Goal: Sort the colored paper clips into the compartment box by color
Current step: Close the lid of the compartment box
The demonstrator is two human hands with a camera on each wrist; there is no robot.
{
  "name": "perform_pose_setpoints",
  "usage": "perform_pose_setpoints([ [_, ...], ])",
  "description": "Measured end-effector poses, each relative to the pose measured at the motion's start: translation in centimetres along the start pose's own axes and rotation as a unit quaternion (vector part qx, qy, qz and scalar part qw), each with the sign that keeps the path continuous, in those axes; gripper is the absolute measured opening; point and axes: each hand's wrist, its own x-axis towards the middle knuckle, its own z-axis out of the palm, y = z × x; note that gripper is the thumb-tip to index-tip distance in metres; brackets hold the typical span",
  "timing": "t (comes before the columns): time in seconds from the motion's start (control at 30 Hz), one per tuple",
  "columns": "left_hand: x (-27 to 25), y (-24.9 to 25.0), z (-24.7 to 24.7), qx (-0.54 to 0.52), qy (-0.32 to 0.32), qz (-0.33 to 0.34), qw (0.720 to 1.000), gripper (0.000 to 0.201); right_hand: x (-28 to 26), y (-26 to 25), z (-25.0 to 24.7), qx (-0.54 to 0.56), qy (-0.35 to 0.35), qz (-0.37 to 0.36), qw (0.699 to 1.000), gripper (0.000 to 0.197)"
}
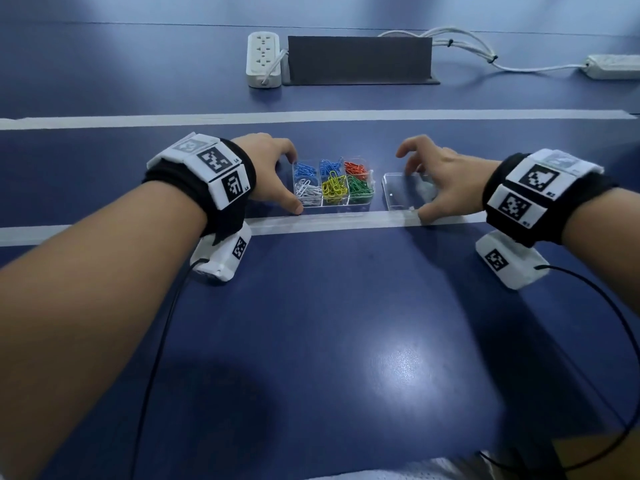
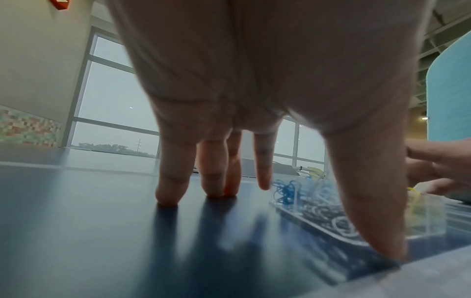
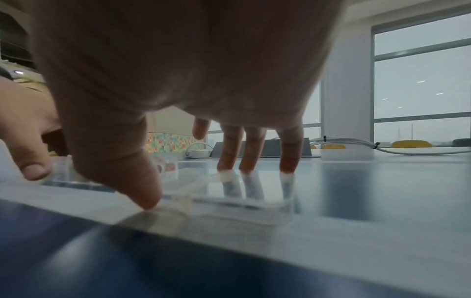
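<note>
A clear compartment box (image 1: 332,206) sits on the blue table with sorted paper clips: blue (image 1: 304,169), blue (image 1: 330,166) and red (image 1: 356,168) at the back, white (image 1: 308,192), yellow (image 1: 334,190) and green (image 1: 360,188) at the front. My left hand (image 1: 294,181) straddles the box's left end. Its thumb (image 2: 382,242) stands at the front corner of the box (image 2: 428,221), and three straight fingers touch the table beside it. My right hand (image 1: 419,192) grips the clear lid (image 1: 398,188) lying right of the box, thumb (image 3: 150,201) at its near edge and fingers at its far edge.
A white tape line (image 1: 346,221) runs just in front of the box and another (image 1: 311,116) behind it. Farther back lie a white power strip (image 1: 263,60), a dark grey stand (image 1: 360,60), white cables (image 1: 467,46) and a second power strip (image 1: 613,65).
</note>
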Motion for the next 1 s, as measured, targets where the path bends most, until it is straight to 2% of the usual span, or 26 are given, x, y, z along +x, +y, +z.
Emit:
perform_pose_setpoints([
  [0.07, 0.0, 0.0, 0.1, -0.001, 0.002, -0.001, 1.0, 0.082, 0.1, 0.2, -0.6, -0.001, 0.015, -0.006, 1.0, 0.083],
  [0.17, -0.1, 0.2, 0.2, -0.004, 0.002, -0.002, 1.0, 0.081, 0.5, -0.3, -2.0, -0.001, 0.078, -0.02, 0.997, 0.079],
  [0.27, -0.1, 0.2, 0.2, -0.006, 0.004, -0.005, 1.0, 0.081, 1.3, -2.5, -2.8, 0.027, 0.111, -0.064, 0.991, 0.079],
  [0.37, -0.1, 0.2, 0.3, -0.005, 0.009, -0.006, 1.0, 0.081, 2.4, -5.7, -2.1, 0.024, 0.086, -0.116, 0.989, 0.079],
  [0.5, 0.0, 0.1, 0.4, -0.008, 0.013, -0.01, 1.0, 0.084, 3.8, -8.3, -0.3, 0.01, 0.052, -0.138, 0.989, 0.078],
  [1.0, 0.4, -0.2, 0.4, -0.008, 0.011, -0.006, 1.0, 0.083, 4.9, -8.0, 0.4, 0.016, 0.054, -0.126, 0.99, 0.075],
])
